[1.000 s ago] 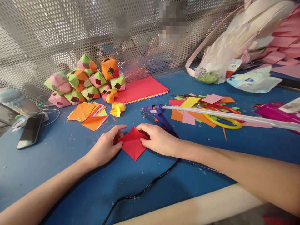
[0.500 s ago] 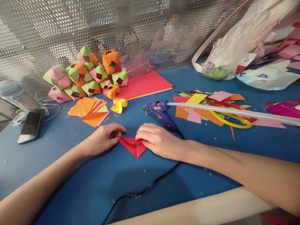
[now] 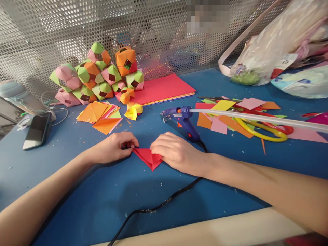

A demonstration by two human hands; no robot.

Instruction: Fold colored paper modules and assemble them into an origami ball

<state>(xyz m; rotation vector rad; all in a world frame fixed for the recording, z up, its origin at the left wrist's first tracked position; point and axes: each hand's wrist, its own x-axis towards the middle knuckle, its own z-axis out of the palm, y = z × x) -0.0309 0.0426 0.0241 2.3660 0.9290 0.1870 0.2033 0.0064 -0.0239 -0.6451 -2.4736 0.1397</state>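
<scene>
A red paper (image 3: 148,158), folded into a triangle, lies on the blue table (image 3: 102,205) in front of me. My left hand (image 3: 115,147) pinches its left corner with curled fingers. My right hand (image 3: 174,152) presses down on its right side, fingers bent over the fold. Just behind my right hand a blue glue gun (image 3: 183,118) lies on the table with a long clear glue stick (image 3: 256,118) sticking out to the right.
A pile of folded paper balls (image 3: 102,77) stands at the back left, with folded orange squares (image 3: 98,116) in front and a red paper stack (image 3: 164,89) beside it. Paper scraps and scissors (image 3: 261,128) lie right. A phone (image 3: 37,130) lies left. A black cord (image 3: 159,206) crosses the front.
The red paper went from an open diamond to a folded triangle, its top half folded down. Both hands stayed on it, and the view shifted slightly.
</scene>
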